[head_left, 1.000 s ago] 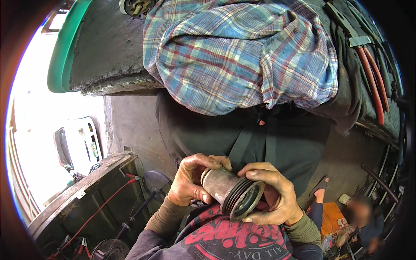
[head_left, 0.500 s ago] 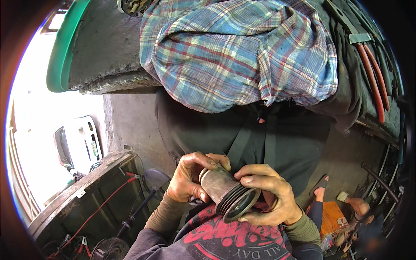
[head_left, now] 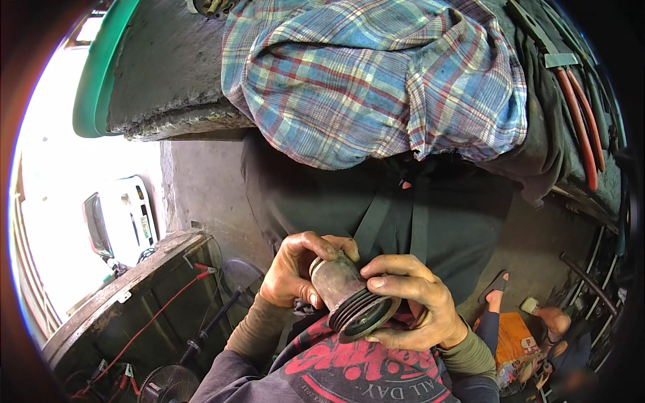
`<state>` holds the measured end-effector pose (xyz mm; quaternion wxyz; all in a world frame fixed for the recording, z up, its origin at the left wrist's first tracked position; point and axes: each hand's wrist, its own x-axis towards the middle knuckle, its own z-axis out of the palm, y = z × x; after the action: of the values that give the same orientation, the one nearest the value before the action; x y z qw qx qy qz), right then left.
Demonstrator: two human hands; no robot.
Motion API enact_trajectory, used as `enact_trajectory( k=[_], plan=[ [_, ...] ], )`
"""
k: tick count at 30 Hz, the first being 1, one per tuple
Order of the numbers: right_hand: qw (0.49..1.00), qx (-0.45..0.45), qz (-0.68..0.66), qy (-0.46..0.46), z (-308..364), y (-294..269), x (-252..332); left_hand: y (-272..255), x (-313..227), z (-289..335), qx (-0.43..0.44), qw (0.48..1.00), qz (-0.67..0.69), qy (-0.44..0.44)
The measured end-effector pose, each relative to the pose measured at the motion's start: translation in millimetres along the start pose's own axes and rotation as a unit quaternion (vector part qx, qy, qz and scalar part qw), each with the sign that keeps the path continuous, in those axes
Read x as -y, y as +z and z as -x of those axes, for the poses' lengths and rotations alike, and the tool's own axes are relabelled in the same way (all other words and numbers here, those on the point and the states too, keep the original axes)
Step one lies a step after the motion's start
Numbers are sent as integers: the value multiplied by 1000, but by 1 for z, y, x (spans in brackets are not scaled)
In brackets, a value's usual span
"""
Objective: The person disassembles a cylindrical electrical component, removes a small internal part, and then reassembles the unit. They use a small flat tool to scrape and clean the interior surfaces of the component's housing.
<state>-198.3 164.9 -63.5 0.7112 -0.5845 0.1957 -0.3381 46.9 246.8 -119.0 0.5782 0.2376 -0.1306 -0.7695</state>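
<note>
A metal part (head_left: 338,285) shaped like a fat tube is up off the bench, in the air in front of the shirt (head_left: 376,369). It leans, with its narrow end to the far left and its ridged rim (head_left: 363,314) to the near right. The round, dark mouth in that rim tips toward the near side.

The left hand (head_left: 293,269) is gripping the narrow end, with fingers on the far side and thumb on the near side. The right hand (head_left: 426,305) is grasping the ridged rim, its thumb low at the near edge and two fingertips over the top, by the ridges.

The part looks heavy, so it seems best for both hands to share the load. The thumbs should press gently and the fingers should stay out of the mouth. Dirty skin may slip on smooth metal, so a slow, small turn is safer than a quick one. Tipping the rim up more would give a better look inside.

On the far side, a plaid cloth (head_left: 376,87) lies on the bench (head_left: 168,74). A tool with red handles (head_left: 582,127) lies at the far right, well apart from both hands.
</note>
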Motion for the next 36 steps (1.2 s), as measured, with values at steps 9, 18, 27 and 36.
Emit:
enact_trajectory(
  k=[9, 18, 27, 36],
  plan=[
    [999, -12, 32, 23, -3, 4, 2, -8, 8, 4, -39, 999, 4, -19],
    [998, -16, 61, 11, -6, 8, 4, -8, 14, 5, -42, 998, 48, -15],
    [996, -12, 89, 2, -8, 13, 6, -9, 14, 9, -53, 994, 92, -40],
    [995, -34, 92, -7, -4, 16, 1, 3, 5, 1, -52, 996, 51, -58]
  ],
)
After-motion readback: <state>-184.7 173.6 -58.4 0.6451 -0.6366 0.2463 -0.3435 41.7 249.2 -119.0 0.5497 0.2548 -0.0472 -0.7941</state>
